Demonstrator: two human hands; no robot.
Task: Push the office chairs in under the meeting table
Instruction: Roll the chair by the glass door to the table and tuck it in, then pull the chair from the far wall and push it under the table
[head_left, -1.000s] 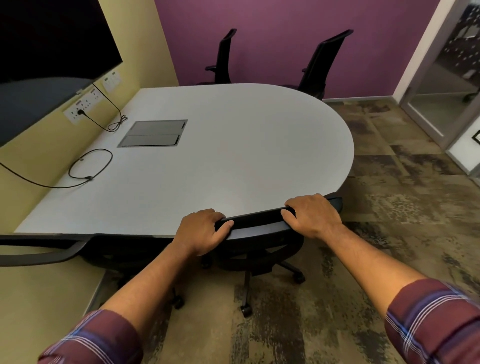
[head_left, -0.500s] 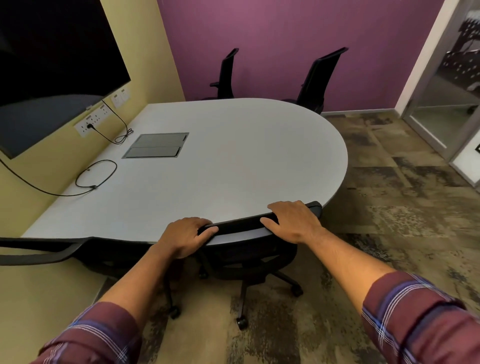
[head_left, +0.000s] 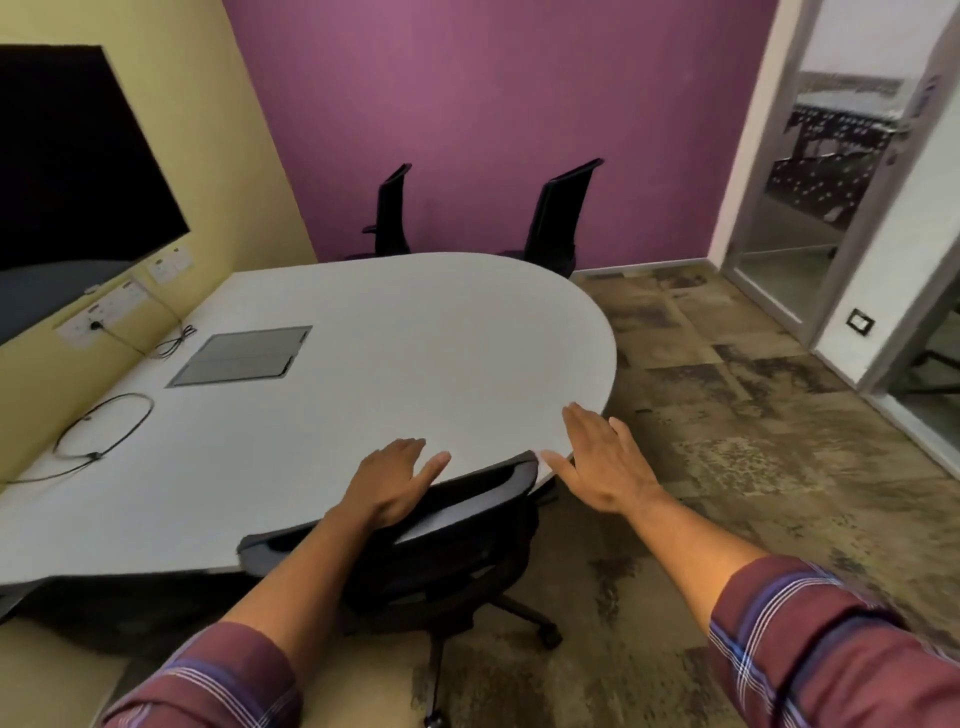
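A black office chair (head_left: 457, 525) stands right in front of me, its backrest top against the near edge of the white meeting table (head_left: 395, 374) and its seat under the top. My left hand (head_left: 395, 480) hovers open just above the backrest, fingers spread. My right hand (head_left: 605, 462) is open too, lifted off to the right of the backrest over the table's rounded edge. Two more black chairs (head_left: 392, 215) (head_left: 561, 218) stand at the table's far side by the purple wall.
A dark screen (head_left: 78, 166) hangs on the yellow wall at left, with sockets and black cables (head_left: 104, 426) trailing onto the table. A grey floor box lid (head_left: 241, 356) sits in the tabletop. Patterned carpet spreads to the right toward a glass door (head_left: 831, 182).
Both hands have let go of the chair's backrest and opened. The chair has slid further in under the table, and my view has lifted and turned right.
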